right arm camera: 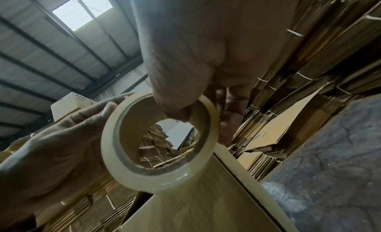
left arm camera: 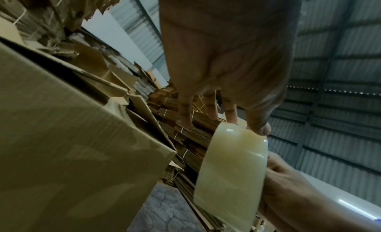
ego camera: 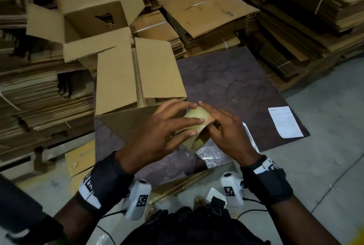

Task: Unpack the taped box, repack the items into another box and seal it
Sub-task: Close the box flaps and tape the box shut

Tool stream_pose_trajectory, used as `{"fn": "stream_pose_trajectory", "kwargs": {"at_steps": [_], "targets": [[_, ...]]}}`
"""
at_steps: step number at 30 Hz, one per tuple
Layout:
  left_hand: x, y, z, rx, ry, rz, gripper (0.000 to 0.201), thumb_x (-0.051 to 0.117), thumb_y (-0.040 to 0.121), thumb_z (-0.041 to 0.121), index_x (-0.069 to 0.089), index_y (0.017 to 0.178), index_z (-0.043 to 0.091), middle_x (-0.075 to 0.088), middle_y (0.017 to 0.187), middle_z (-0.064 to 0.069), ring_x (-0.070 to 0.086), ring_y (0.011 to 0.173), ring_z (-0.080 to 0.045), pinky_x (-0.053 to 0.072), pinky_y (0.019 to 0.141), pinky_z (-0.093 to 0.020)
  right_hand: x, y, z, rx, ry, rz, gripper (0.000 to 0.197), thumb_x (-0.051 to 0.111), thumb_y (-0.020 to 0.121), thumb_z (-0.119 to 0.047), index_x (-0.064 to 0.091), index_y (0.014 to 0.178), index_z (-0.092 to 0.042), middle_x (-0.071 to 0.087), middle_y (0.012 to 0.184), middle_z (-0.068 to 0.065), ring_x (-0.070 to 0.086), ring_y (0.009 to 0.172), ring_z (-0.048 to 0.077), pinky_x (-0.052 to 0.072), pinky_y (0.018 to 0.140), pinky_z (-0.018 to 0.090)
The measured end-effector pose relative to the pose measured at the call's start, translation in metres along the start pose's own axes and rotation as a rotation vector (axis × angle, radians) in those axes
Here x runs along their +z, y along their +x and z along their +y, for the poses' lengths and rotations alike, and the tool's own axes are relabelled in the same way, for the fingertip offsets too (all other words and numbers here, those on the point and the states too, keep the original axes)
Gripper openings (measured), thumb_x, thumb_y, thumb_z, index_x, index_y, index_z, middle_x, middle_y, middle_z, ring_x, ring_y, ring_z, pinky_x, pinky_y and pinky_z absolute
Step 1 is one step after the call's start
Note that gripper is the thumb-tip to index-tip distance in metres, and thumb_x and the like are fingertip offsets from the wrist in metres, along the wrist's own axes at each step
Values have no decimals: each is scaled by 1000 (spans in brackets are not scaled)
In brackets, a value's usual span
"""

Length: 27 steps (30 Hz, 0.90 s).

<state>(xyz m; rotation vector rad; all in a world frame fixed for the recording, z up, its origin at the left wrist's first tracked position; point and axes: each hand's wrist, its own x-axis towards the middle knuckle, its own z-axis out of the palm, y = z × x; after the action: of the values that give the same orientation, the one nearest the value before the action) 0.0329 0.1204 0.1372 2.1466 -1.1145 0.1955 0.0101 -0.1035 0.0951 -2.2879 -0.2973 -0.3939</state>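
A roll of clear tape (ego camera: 199,115) (left arm camera: 230,167) (right arm camera: 163,182) is held in the air between both hands, just in front of the near corner of a brown box (ego camera: 118,79) (left arm camera: 72,145) (right arm camera: 195,203). That box's top flaps are folded down with a gap along the middle. My left hand (ego camera: 189,120) (left arm camera: 237,121) holds the roll's outside, fingers on top and thumb lower down. My right hand (ego camera: 216,118) (right arm camera: 198,119) grips it with the thumb inside the core and fingers along the outside. Behind stands a second box (ego camera: 94,12), open, with a torn hole in one wall.
The box sits on a dark patterned mat (ego camera: 226,91) on a concrete floor. A white paper sheet (ego camera: 285,122) lies at the mat's right edge, bubble wrap (ego camera: 210,152) under my hands. Tied stacks of flattened cardboard (ego camera: 295,18) surround the mat on the left, back and right.
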Motion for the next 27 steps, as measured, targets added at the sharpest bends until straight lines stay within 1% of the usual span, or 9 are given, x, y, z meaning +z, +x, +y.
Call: {"fn": "stream_pose_trajectory", "kwargs": {"at_steps": [5,8,10,13,15,19,23,25,27], "targets": [[-5,2,4,41,58,-6,23,60,98,33,73,107,16,67,117,0,60,111,-21,48,92,-42,-3,2,-2,-34,-24,-32,56,62,84,-8,63,138,-21,74,108,7,47,77,-5,37,69,5],[-7,3,5,20,81,-29,25,58,98,33,71,112,16,66,113,1,59,105,-19,50,85,-40,-6,3,-4,-48,11,-75,52,61,85,-10,64,136,-22,74,117,4,62,82,3,50,75,19],[-10,6,6,10,82,-34,24,57,98,33,72,106,16,65,108,2,57,99,-16,48,80,-36,-8,5,-5,-46,48,-97,51,62,86,-9,65,135,-23,74,120,-2,67,89,2,51,79,16],[-11,9,9,-5,66,-18,22,54,99,27,69,98,11,63,97,-2,55,89,-17,45,75,-32,-8,6,-1,25,118,-135,47,64,88,-7,66,132,-24,71,82,-25,56,60,-7,41,61,9],[-12,10,12,-58,63,-9,19,50,101,21,63,96,9,59,93,-3,52,85,-18,41,74,-30,-6,7,2,110,250,-149,44,65,92,-11,63,131,-31,70,74,-16,57,57,-1,46,58,18],[-23,12,11,-247,59,80,16,42,103,22,54,99,12,55,93,0,50,82,-13,38,71,-22,2,10,-10,331,708,-226,26,67,97,-21,62,120,-30,77,97,-11,71,88,3,53,72,19],[-44,17,-5,-368,115,108,11,45,104,23,54,99,19,57,90,9,53,79,-5,38,66,-16,27,18,-20,436,830,-337,32,61,87,-42,68,111,-24,72,98,-3,64,86,13,48,68,32],[-53,16,-18,-399,114,86,8,49,103,21,57,101,22,57,90,16,55,82,3,37,66,-11,46,27,-22,517,867,-350,33,59,84,-40,70,108,-21,72,101,5,64,88,19,50,68,35],[-60,15,-33,-410,85,93,12,52,102,21,64,105,19,61,91,15,57,82,4,40,68,-10,64,37,-28,583,947,-330,23,53,92,-26,70,103,-15,70,100,11,65,87,22,54,63,33]]}}
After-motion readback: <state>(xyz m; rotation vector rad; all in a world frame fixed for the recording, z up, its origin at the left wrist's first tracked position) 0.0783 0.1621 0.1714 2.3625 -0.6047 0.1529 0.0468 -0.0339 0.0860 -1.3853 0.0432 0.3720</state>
